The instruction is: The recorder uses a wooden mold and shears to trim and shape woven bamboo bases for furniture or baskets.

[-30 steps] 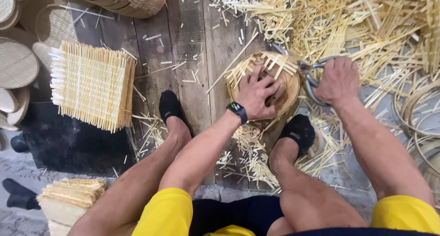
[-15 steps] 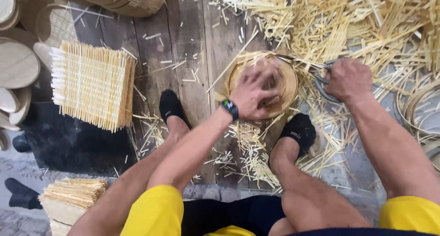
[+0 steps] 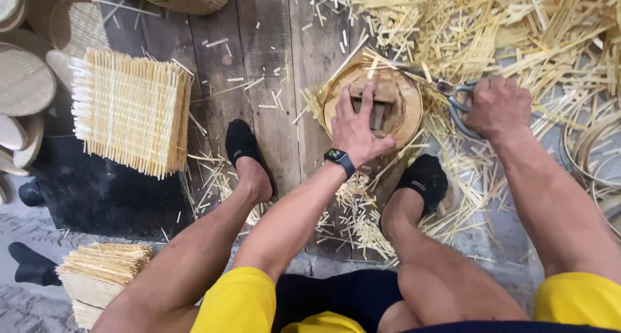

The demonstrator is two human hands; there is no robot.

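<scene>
Worn dark wooden floor planks [image 3: 272, 61] run away from the seated person, littered with pale bamboo offcuts [image 3: 504, 29] that pile thickest at the upper right — the barest boards lie between the feet and toward the upper middle. To the left sits a stack of square woven bamboo mats [image 3: 126, 110] on a dark mat [image 3: 97, 197], with round woven lids [image 3: 22, 80] at the far left edge and bamboo hoops [image 3: 592, 152] at the right edge. Between the black-socked feet [image 3: 242, 145] lies a round bamboo frame [image 3: 404, 100]. The left hand [image 3: 356, 129], fingers spread flat, presses down on its crosspieces. Just right of the frame, the right hand [image 3: 495, 106] is closed around the handles of scissors [image 3: 446, 90] — blades pointing at the frame's upper rim.
</scene>
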